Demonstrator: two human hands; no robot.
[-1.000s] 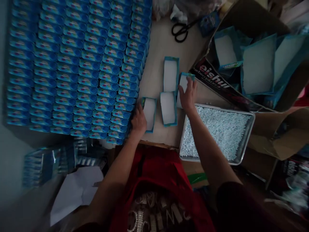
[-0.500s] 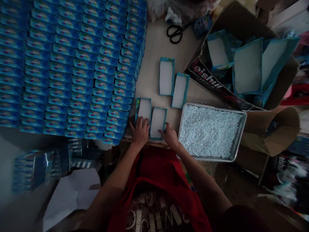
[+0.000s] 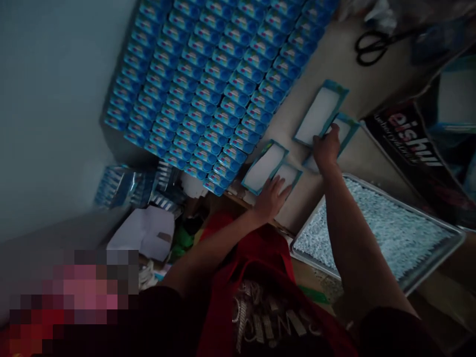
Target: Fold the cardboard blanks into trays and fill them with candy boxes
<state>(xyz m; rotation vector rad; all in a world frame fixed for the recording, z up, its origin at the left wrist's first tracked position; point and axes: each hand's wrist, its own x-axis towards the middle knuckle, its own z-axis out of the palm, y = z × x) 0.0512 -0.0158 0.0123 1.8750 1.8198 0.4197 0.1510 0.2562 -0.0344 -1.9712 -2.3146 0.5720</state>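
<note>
Two shallow blue-edged boxes, white inside, lie side by side near the table's front edge: a left near box (image 3: 265,167) and a right near box (image 3: 290,174). My left hand (image 3: 270,199) rests on the right near box with its fingers spread. Farther back lie two more such boxes, a left far box (image 3: 320,114) and a right far box (image 3: 344,130). Over the right far box is my right hand (image 3: 327,148), thumb and fingers apart, covering part of it. A metal tray (image 3: 427,270) full of small white-and-blue pellets stands partly behind my right forearm.
Rows of blue printed packs (image 3: 208,89) fill the table's left side. Black-handled scissors (image 3: 372,48) lie at the back right. A dark printed carton (image 3: 407,136) holding more blue-edged boxes stands at the right. Wrapped packs (image 3: 124,186) and a white sheet (image 3: 143,233) are lower left.
My view has turned and shifted left. My left hand has moved from the left near box to the right near box. My right hand has gone from the right near box to the right far box.
</note>
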